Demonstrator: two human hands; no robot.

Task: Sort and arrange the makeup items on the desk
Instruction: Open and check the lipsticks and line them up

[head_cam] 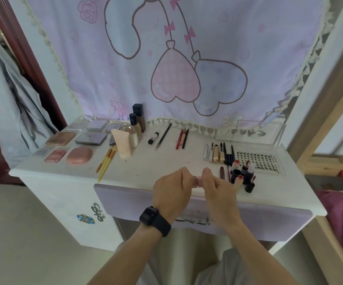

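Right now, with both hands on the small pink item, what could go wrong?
1. The pink item is pinched between the left hand and the right hand above the front edge of the desk; if it slips, it may fall to the floor.
2. The bottles stand crowded close to the right hand; a sideways move could topple them.

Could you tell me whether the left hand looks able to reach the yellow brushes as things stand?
Probably yes, once freed: the left hand pinches a small pink item together with the right hand, yet nothing lies on the desk between it and the brushes.
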